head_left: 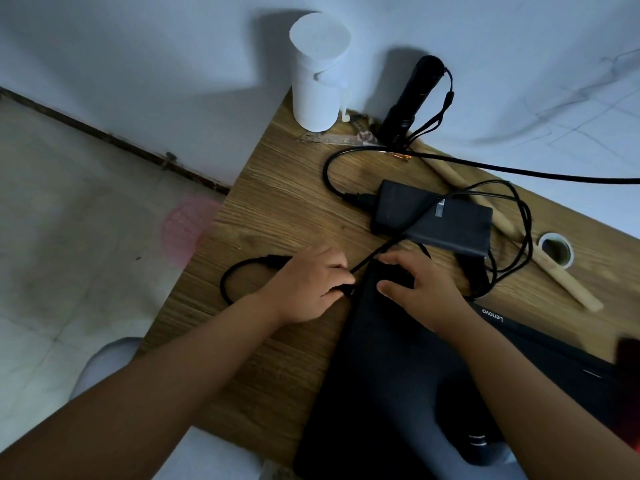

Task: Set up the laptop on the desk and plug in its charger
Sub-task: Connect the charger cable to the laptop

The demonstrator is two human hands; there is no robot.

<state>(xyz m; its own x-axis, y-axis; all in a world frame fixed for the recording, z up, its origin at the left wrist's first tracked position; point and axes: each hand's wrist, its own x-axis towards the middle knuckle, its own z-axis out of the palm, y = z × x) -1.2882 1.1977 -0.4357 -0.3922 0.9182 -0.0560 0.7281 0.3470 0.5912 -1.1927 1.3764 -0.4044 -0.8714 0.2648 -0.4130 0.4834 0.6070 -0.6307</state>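
A closed black Lenovo laptop (pixel 391 368) lies on the wooden desk (pixel 277 209), its far left corner under my hands. My left hand (pixel 308 289) pinches the charger's plug end at the laptop's left edge; the thin black cable (pixel 239 268) loops out to the left of it. My right hand (pixel 419 289) rests on the laptop's far corner, fingers curled over the edge. The black charger brick (pixel 433 216) lies just beyond the laptop with cables coiled around it. The port itself is hidden by my fingers.
A white paper roll (pixel 317 71) stands at the desk's far corner by the wall. A black flashlight (pixel 412 98) leans on the wall. A wooden stick (pixel 502 223) and a tape roll (pixel 556 249) lie to the right. The desk's left edge drops to the floor.
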